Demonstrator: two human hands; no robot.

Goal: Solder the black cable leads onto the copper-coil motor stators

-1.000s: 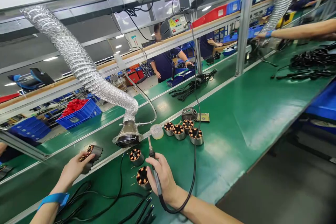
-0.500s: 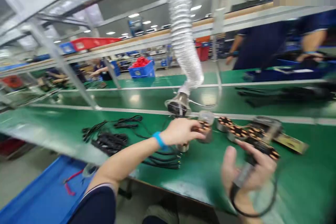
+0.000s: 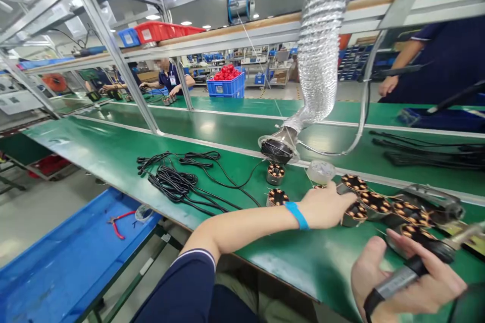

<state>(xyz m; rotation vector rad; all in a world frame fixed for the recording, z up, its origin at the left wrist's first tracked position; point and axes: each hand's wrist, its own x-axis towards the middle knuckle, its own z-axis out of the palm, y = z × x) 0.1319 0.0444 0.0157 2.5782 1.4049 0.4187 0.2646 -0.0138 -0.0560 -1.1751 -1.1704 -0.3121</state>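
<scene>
My left hand, with a blue wrist strap, reaches right across the green bench and closes on a round copper-wound motor stator. It sets this stator beside a row of several more stators. My right hand at the bottom right grips a soldering iron by its black handle, tip pointing right. Two more stators stand to the left of my left arm.
A silver fume hose with a nozzle hangs over the bench. A small clear cup stands behind the stators. Black cables lie bundled on the left. A blue tray with red pliers sits below. Other people work at far benches.
My head has swung left. My left hand has carried a stator from the left to the row of stators on the right. The right hand keeps the soldering iron and has dropped low.
</scene>
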